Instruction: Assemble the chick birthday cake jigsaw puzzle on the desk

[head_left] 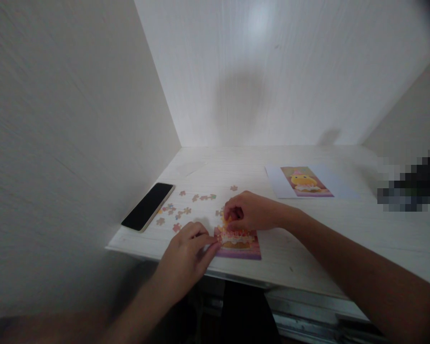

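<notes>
We see the half-built puzzle [238,242] at the near table [344,229] edge between both hands, the right hand [252,211] curled over its far side pinching a piece, the left hand [188,251] pressing fingertips together on its left edge.

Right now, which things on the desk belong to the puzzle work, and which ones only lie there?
In use:
- partly built puzzle, left hand at its edge, right hand over its top
- loose pieces
- reference picture of the yellow chick

Lying about:
- black phone, screen dark, at the desk's left edge
</notes>
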`<state>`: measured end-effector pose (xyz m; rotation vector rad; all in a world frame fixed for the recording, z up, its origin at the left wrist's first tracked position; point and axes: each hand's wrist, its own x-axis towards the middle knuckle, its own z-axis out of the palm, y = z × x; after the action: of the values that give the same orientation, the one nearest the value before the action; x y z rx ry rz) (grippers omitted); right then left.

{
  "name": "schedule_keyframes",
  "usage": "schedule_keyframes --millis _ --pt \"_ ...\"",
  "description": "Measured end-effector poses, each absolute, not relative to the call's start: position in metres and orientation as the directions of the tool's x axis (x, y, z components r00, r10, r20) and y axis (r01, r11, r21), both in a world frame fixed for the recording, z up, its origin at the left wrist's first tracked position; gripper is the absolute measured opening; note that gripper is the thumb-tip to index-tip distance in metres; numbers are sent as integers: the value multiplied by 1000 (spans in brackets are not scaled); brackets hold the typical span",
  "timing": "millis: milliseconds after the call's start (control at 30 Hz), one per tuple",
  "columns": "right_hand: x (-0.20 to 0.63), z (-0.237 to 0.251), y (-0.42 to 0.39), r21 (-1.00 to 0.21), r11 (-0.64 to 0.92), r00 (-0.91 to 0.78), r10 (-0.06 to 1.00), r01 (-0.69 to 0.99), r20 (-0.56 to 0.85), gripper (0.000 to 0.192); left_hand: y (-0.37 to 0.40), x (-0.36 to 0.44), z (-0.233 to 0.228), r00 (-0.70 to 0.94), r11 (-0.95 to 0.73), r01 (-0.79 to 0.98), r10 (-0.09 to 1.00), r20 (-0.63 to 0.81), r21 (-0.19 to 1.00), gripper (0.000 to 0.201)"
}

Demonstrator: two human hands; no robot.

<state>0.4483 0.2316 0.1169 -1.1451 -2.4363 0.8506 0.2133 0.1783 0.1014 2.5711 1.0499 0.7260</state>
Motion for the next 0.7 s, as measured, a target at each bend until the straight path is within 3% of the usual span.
schedule_keyframes --millis 233,533,700 --pt "445 119 229 -625 481 -611 791 614 9 10 163 208 97 659 -775 543 632 408 322 18" --pt "441 123 226 -619 477 -602 798 624 8 8 150 198 95 693 -801 524 599 403 290 31" --pt "448 124 236 -610 424 -413 895 669 168 15 168 169 94 404 -610 741 738 541 279 21"
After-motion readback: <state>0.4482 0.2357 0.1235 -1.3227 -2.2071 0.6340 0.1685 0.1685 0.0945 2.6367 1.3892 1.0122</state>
